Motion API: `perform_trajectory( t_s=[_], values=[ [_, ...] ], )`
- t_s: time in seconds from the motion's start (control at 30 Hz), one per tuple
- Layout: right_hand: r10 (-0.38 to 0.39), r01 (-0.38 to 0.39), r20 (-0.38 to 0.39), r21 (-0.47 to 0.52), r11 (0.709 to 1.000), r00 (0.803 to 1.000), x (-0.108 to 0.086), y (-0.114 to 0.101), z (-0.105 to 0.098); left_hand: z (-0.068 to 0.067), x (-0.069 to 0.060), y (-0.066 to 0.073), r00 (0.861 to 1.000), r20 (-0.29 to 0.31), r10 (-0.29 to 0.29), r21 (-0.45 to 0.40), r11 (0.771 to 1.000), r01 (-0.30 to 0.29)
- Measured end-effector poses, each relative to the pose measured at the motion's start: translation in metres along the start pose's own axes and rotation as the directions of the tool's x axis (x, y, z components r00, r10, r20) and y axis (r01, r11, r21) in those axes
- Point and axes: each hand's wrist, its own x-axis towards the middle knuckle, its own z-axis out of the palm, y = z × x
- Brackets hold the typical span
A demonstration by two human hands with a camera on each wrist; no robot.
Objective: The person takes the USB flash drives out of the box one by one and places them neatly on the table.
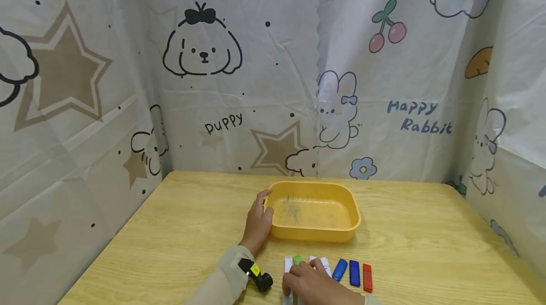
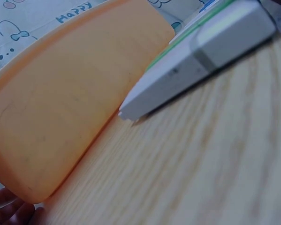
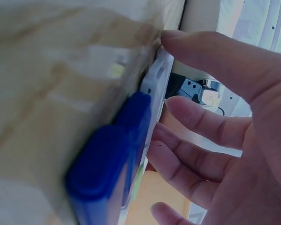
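Note:
My left hand (image 1: 258,222) holds the left side of a yellow plastic basin (image 1: 313,235), thumb by the rim. In the left wrist view only a few fingertips (image 2: 11,208) show below the basin's corner. My right hand (image 1: 315,286) hovers over a row of small flat sticks, its fingers spread and bent in the right wrist view. Under or beside it lie a long white stick (image 1: 288,263), a green one (image 1: 297,260) and another white one (image 1: 326,265). To its right are two blue sticks (image 1: 340,270) and a red one (image 1: 367,277). The hand partly hides the row.
The basin stands on a light wooden table (image 1: 200,210), behind the row of sticks. A printed curtain (image 1: 273,82) encloses the table at the back and sides. A black camera (image 1: 261,280) is strapped to the left wrist, near the row's left end.

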Motion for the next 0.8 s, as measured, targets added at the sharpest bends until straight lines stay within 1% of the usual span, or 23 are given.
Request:
perform_trajectory(
  t_s=[0.17, 0.27, 0.3, 0.43, 0.5, 0.53, 0.6, 0.67, 0.8],
  values=[
    [0.011, -0.011, 0.013, 0.028, 1.0, 1.0, 0.001, 0.0, 0.004, 0.0, -0.002, -0.003, 1.0, -0.006, -0.009, 0.004, 1.0, 0.009],
    [0.008, -0.009, 0.018, 0.042, 0.999, 1.0, 0.001, 0.002, 0.008, -0.001, -0.003, -0.005, 1.0, -0.017, -0.004, 0.01, 1.0, 0.004],
    [-0.01, 0.009, 0.004, 0.035, 0.999, 1.0, 0.002, 0.005, 0.013, -0.002, -0.002, -0.006, 1.0, -0.02, -0.001, 0.015, 1.0, 0.002],
    [-0.047, 0.047, -0.015, 0.001, 0.999, 0.999, 0.004, 0.011, 0.018, -0.003, 0.0, -0.008, 0.999, -0.034, 0.011, 0.008, 1.0, -0.011],
    [-0.047, 0.047, -0.017, -0.009, 0.999, 0.999, 0.004, 0.011, 0.016, -0.003, 0.004, -0.009, 0.999, -0.04, 0.017, 0.006, 1.0, -0.017],
    [-0.034, 0.034, -0.008, -0.009, 0.999, 0.999, 0.003, 0.008, 0.011, -0.003, 0.005, -0.009, 0.999, -0.043, 0.018, 0.003, 1.0, -0.018],
    [-0.036, 0.035, -0.022, -0.033, 0.999, 0.999, 0.001, 0.007, 0.008, -0.002, 0.008, -0.009, 0.999, -0.046, 0.026, 0.001, 1.0, -0.026],
    [-0.021, 0.019, -0.031, -0.046, 0.999, 0.999, -0.002, 0.002, 0.001, 0.0, 0.012, -0.011, 0.998, -0.051, 0.031, 0.007, 0.999, -0.031],
    [-0.016, 0.013, -0.04, -0.061, 0.998, 0.999, -0.004, -0.001, -0.002, 0.001, 0.018, -0.012, 0.998, -0.059, 0.021, 0.009, 1.0, -0.02]
  ],
)
